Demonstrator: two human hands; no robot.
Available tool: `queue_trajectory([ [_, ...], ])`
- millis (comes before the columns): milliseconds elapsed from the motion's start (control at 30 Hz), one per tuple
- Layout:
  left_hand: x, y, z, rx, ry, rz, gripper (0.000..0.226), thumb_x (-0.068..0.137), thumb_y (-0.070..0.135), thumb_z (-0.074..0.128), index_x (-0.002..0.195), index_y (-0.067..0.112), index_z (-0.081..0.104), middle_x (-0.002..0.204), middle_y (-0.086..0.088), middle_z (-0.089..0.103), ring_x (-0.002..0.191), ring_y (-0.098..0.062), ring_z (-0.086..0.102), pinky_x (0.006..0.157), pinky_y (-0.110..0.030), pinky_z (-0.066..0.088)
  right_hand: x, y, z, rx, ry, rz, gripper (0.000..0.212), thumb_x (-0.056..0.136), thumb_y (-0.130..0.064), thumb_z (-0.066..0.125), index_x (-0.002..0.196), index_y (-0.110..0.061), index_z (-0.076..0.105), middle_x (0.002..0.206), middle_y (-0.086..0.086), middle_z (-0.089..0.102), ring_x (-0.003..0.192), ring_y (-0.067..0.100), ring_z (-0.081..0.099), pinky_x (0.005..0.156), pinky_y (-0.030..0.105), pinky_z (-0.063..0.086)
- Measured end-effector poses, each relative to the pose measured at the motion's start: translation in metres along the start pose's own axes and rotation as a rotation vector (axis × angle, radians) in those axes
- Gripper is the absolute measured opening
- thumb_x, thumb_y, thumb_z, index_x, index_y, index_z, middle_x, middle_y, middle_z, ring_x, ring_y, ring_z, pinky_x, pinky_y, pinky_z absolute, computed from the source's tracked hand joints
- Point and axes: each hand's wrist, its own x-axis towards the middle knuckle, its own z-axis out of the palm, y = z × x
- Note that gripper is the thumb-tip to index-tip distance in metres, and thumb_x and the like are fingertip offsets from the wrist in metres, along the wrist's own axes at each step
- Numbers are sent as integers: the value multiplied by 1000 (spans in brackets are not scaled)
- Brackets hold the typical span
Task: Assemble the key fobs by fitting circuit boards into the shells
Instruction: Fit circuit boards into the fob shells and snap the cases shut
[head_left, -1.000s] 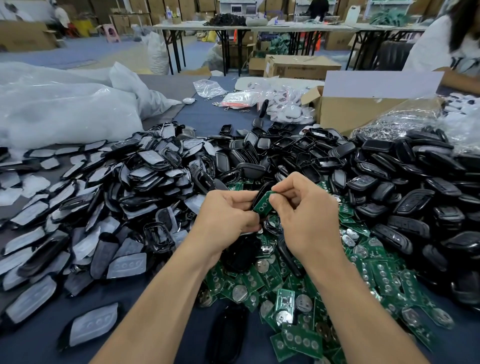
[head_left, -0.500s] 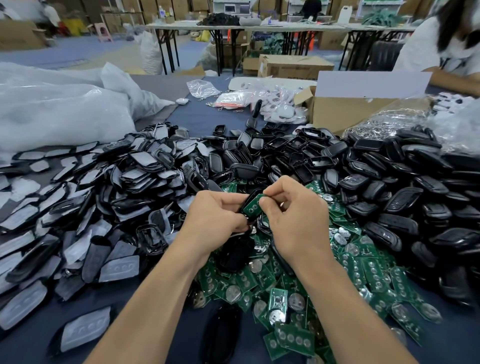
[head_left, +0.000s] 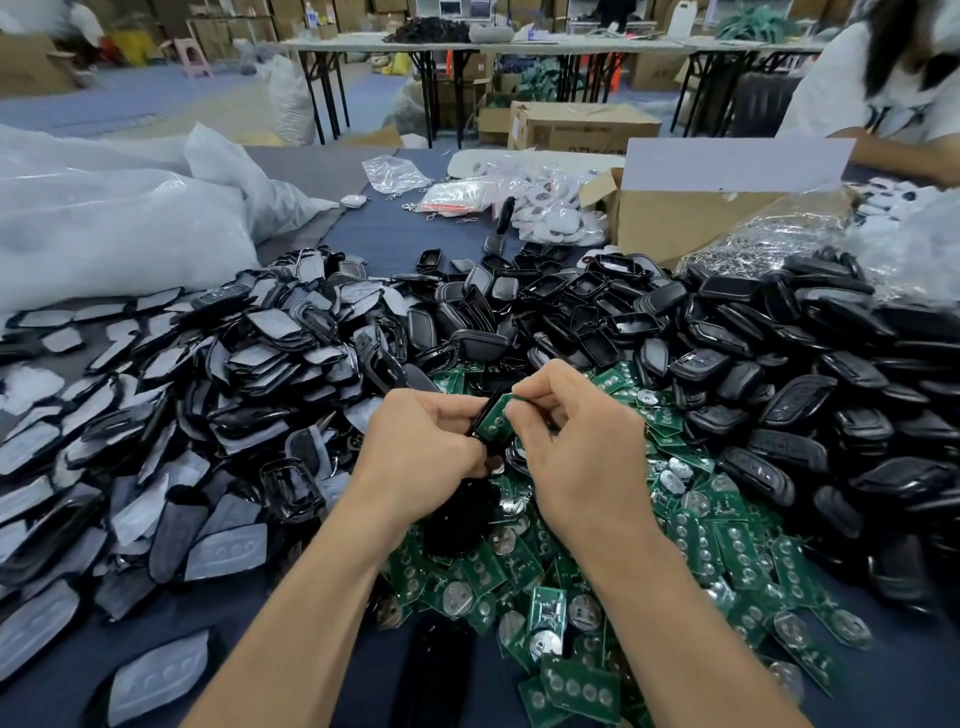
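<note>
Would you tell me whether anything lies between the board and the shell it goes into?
Nothing visible: the right hand pinches the board right against the shell that the left hand holds.

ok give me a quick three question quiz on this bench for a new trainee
1. Which of these does the right hand pinch?
A. a green circuit board
B. a metal key ring
C. a plastic bag
2. True or false: the left hand is empty.
3. Fill in: the cardboard box stands on the person's ___ side.

Key
1. A
2. False: it holds a black shell, with the board at its opening.
3. right
</note>
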Motion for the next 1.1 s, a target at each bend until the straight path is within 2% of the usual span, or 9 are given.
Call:
queue_trajectory([
  [133, -1, 1, 2, -89, -18, 7, 41, 67, 4, 71, 97, 28, 86, 86, -7, 81, 73, -16, 76, 68, -25, 60, 2, 1, -2, 67, -8, 46, 18, 91, -13, 78, 84, -25, 65, 70, -15, 64, 75, 7, 63, 66, 26, 52],
  [233, 0, 1, 4, -61, 29, 36, 39, 83, -5, 73, 92, 30, 86, 85, -4, 82, 69, -16, 74, 65, -26, 61, 3, -1, -1, 66, -2, 72, 17, 90, -11, 79, 86, -22, 67, 72, -19, 65, 76, 5, 64, 67, 22, 52],
  [433, -6, 13, -1, -74, 33, -44, 40, 84, -10, 74, 88, 28, 85, 80, -6, 81, 67, -20, 76, 60, -26, 60, 3, -14, -7, 52, -72, 149, 17, 91, -12, 78, 85, -23, 66, 72, -15, 65, 75, 7, 63, 67, 26, 52],
  [567, -19, 16, 4, -19, 45, -70, 36, 77, 7, 77, 92, 40, 82, 81, -1, 81, 67, -22, 78, 68, -34, 64, -9, -20, -18, 75, -64, 231, 20, 92, -15, 77, 86, -32, 66, 85, -21, 69, 75, 3, 66, 67, 21, 54],
  [700, -39, 18, 13, 17, 73, -45, 43, 63, 34, 79, 98, 59, 76, 93, 12, 81, 83, -11, 77, 80, -37, 64, -18, -24, -30, 95, -38, 304, 24, 91, -16, 78, 85, -35, 64, 82, -19, 70, 71, 9, 68, 67, 38, 58],
  [767, -46, 19, 13, -60, 68, -47, 46, 64, 24, 80, 90, 62, 76, 90, 11, 81, 77, -12, 76, 77, -46, 66, -22, -30, -34, 81, -53, 314, 22, 89, -19, 79, 86, -35, 65, 83, -20, 70, 74, 8, 69, 70, 41, 60],
  [867, -54, 21, 12, -163, 82, -69, 47, 67, 7, 77, 90, 48, 83, 83, -1, 82, 68, -22, 72, 72, -54, 64, -23, -40, -37, 20, -90, 304, 17, 87, -22, 81, 86, -32, 67, 78, -16, 71, 72, 7, 69, 68, 39, 60],
  [1000, -60, 21, 13, -233, 143, -111, 53, 73, -11, 76, 88, 39, 85, 83, -3, 81, 65, -20, 74, 61, -32, 61, -20, -50, -39, -5, -121, 307, 15, 84, -20, 82, 82, -28, 69, 65, -6, 68, 62, 13, 64, 64, 37, 56],
  [1100, -64, 20, 14, -263, 182, -139, 48, 69, -11, 75, 91, 30, 86, 84, -5, 81, 62, -20, 72, 60, -29, 58, -23, -56, -38, -23, -110, 294, 14, 82, -19, 83, 83, -27, 72, 64, -9, 67, 62, 11, 63, 65, 37, 57],
])
